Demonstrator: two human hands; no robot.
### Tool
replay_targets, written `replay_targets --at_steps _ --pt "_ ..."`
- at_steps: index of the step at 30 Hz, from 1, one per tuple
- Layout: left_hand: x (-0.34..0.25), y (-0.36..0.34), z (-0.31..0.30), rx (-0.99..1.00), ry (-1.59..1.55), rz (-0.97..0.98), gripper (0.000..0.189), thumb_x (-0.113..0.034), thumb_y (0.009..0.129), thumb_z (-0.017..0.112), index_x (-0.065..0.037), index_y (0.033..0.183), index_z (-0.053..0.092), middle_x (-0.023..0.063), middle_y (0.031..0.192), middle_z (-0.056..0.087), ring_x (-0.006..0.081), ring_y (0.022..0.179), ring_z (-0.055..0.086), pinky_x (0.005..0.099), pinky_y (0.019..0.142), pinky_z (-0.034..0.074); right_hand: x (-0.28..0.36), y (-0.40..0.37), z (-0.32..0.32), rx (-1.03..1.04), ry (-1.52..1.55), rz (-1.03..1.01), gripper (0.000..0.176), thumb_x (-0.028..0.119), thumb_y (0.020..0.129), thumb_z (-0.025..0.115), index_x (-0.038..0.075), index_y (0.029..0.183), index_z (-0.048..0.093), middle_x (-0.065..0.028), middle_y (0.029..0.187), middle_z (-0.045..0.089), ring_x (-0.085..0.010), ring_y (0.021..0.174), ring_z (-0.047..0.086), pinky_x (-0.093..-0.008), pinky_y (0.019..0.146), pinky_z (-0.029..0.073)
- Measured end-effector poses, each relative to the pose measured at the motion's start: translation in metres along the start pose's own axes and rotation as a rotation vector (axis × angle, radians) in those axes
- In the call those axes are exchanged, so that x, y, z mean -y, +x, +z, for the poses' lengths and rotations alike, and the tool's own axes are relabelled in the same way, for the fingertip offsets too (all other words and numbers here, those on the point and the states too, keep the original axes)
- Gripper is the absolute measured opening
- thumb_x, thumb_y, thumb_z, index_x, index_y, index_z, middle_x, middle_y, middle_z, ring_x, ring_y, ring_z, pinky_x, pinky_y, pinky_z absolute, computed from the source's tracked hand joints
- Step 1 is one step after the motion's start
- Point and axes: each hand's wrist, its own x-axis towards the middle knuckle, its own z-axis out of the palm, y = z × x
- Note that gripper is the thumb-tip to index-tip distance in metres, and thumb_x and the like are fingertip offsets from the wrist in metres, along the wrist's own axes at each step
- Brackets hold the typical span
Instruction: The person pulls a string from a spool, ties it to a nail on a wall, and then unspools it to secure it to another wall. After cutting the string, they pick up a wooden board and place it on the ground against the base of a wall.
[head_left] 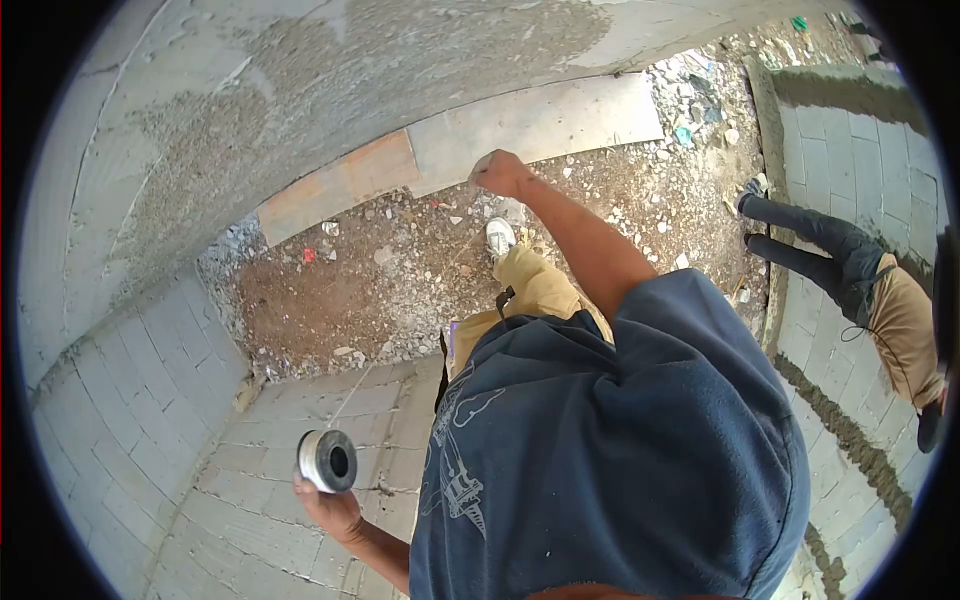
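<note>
Gripping a spool (318, 462) of pale line, left hand (332, 512) is at near left in the head view, fingers wrapped around its side and lower edge. Spool tilted, dark hollow core showing. Thin line (352, 394) runs off the spool toward the ground at far left. Right hand (500, 174) clenched, arm stretched toward the far side, over or near the edge of a pale slab (540, 120); can't tell if anything is pinched in it or if it touches the slab. Orange-tinged slab (345, 187) adjoins on the left, both along the base of a rough plastered wall (330, 90). Rubble-strewn ground (400, 290) below, red scrap (309, 255) at left, teal scrap (683, 134) at far right. White shoe (500, 236) on the ground, khaki trousers (540, 280), dark blue shirt (610, 430) with a pale print. Block wall (140, 390) at left. Another person (850, 250) at right, dark trousers, tan top, well apart from both hands.
</note>
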Motion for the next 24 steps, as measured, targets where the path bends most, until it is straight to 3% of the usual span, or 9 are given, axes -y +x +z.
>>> replay_targets --at_steps 2,4,6,8,10,18,22,23,24 --pt "-0.039 -0.009 0.049 0.070 -0.091 0.058 0.046 -0.042 0.082 0.076 0.000 0.087 0.058 0.0020 0.076 0.061 0.0111 0.071 0.054 0.0282 0.063 0.045 -0.004 -0.010 0.002 0.013 0.094 0.029 0.031 0.035 0.077 0.064 0.010 0.088 0.078 -0.0178 0.093 0.073 -0.0345 0.093 0.069 -0.0410 0.088 0.053" --pt "-0.049 0.004 0.055 0.535 0.336 0.061 0.039 -0.036 0.073 0.081 -0.002 0.079 0.063 0.0078 0.081 0.068 0.0172 0.071 0.059 0.0317 0.067 0.047 -0.007 -0.016 -0.001 -0.019 -0.033 -0.008 0.032 0.035 0.076 0.065 0.007 0.086 0.077 -0.0195 0.093 0.072 -0.0361 0.093 0.068 -0.0413 0.087 0.054" --pt "-0.052 -0.023 0.113 0.557 1.054 0.373 0.030 -0.028 0.070 0.082 -0.003 0.076 0.066 0.0092 0.078 0.068 0.0246 0.070 0.059 0.0382 0.067 0.048 -0.019 -0.033 -0.015 -0.047 -0.091 -0.020 0.032 0.034 0.077 0.064 0.005 0.084 0.076 -0.0208 0.094 0.072 -0.0377 0.093 0.068 -0.0418 0.086 0.054" --pt "-0.030 -0.040 0.149 0.592 1.304 0.732 0.028 -0.024 0.069 0.082 -0.004 0.083 0.069 0.0113 0.081 0.068 0.0316 0.074 0.059 0.0438 0.069 0.048 -0.025 -0.055 -0.042 -0.062 -0.084 -0.020 0.032 0.032 0.077 0.062 0.004 0.083 0.075 -0.0218 0.095 0.071 -0.0391 0.093 0.067 -0.0424 0.086 0.054" --pt "-0.008 -0.060 0.178 0.517 1.399 0.845 0.030 -0.027 0.069 0.083 -0.006 0.087 0.071 0.0120 0.086 0.070 0.0338 0.080 0.061 0.0453 0.072 0.049 -0.036 -0.074 -0.070 -0.085 -0.143 -0.045 0.032 0.032 0.078 0.061 0.004 0.082 0.075 -0.0220 0.094 0.071 -0.0395 0.092 0.067 -0.0434 0.085 0.054" --pt "0.022 -0.134 0.229 0.446 0.939 0.807 0.028 -0.023 0.074 0.083 -0.003 0.086 0.069 0.0111 0.080 0.067 0.0283 0.073 0.061 0.0398 0.065 0.048 -0.032 -0.189 -0.179 -0.198 -0.227 -0.140 0.029 0.031 0.078 0.063 0.006 0.084 0.076 -0.0210 0.089 0.071 -0.0381 0.086 0.067 -0.0432 0.080 0.053" --pt "0.022 -0.149 0.223 0.425 0.626 0.410 0.022 -0.016 0.079 0.082 -0.001 0.083 0.067 0.0047 0.079 0.067 0.0162 0.066 0.059 0.0303 0.057 0.044 -0.063 -0.201 -0.220 -0.228 -0.326 -0.181 0.022 0.026 0.076 0.072 0.008 0.087 0.078 -0.0147 0.081 0.072 -0.0288 0.078 0.069 -0.0369 0.075 0.053" --pt "0.028 -0.152 0.216 0.514 0.446 0.395 0.020 -0.021 0.092 0.069 -0.002 0.096 0.069 0.0011 0.087 0.065 0.0101 0.069 0.053 0.0265 0.058 0.040 -0.075 -0.200 -0.228 -0.223 -0.295 -0.155 0.022 0.026 0.076 0.072 0.008 0.088 0.078 -0.0139 0.080 0.073 -0.0270 0.077 0.069 -0.0361 0.075 0.053" --pt "0.025 -0.164 0.223 0.457 0.178 0.275 0.023 -0.024 0.094 0.067 -0.003 0.103 0.067 0.0023 0.094 0.066 0.0107 0.073 0.056 0.0265 0.058 0.041 -0.083 -0.207 -0.241 -0.219 -0.154 -0.107 0.023 0.026 0.078 0.072 0.006 0.088 0.077 -0.0132 0.081 0.073 -0.0242 0.076 0.068 -0.0352 0.074 0.052"
